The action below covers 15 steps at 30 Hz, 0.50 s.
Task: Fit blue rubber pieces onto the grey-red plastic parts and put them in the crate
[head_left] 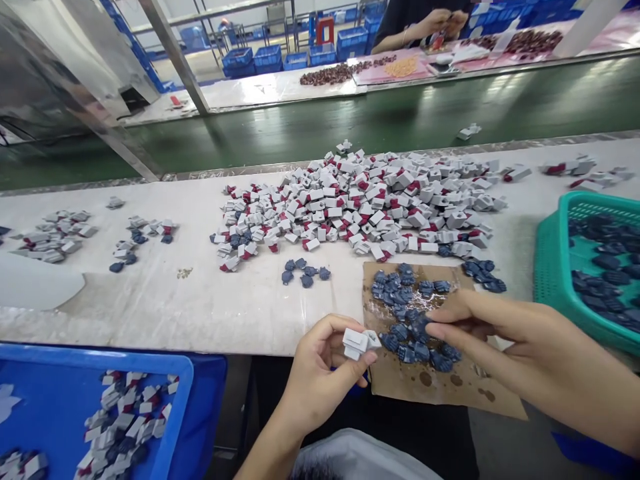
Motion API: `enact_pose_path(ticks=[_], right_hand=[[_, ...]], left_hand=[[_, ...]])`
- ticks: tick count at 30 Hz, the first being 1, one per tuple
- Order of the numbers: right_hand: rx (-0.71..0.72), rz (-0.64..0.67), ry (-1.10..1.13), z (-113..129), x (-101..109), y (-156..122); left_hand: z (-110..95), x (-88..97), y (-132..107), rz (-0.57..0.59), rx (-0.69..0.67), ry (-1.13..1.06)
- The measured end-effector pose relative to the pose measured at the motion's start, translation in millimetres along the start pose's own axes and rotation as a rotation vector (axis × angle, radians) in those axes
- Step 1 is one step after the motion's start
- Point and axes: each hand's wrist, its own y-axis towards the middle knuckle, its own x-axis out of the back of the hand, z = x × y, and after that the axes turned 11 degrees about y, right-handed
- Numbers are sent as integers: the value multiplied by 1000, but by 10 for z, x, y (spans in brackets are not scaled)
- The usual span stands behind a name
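My left hand (325,377) is closed around a light grey, blocky plastic part (355,343), holding it between thumb and fingers with a hollow end facing right. Over a brown cardboard sheet (400,383), the thumb and forefinger of my right hand (505,340) pinch a small dark blue plastic piece (420,327), shaped like a toy fist. Several similar dark blue pieces (393,288) lie on the cardboard, which has wet, oily-looking stains. Behind both hands spreads a big heap of grey parts with dark red bits (360,200).
A green basket (547,253) of dark blue pieces stands at right. At lower left, a blue tray (185,400) contains grey and blue parts. Smaller piles (57,233) lie on the left. Beyond the table (250,313) runs a green conveyor belt (270,137); a co-worker's hands (440,25) are across it.
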Motion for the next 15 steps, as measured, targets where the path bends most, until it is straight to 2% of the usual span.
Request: enact_pose_path(ticks=[3,6,12,15], right_hand=[[145,70,-11,138,-170,13],[167,95,24,145,-286,18],[167,167,1,72,-313,3],[211,220,-64,72,-308,-10]], left_hand=[[-30,-38,-12,13,-7,10],[-56,-59,-25,13,-8,-9],[-65,-54,-49,6,12,3],[-63,-47,-57,13,26,49]])
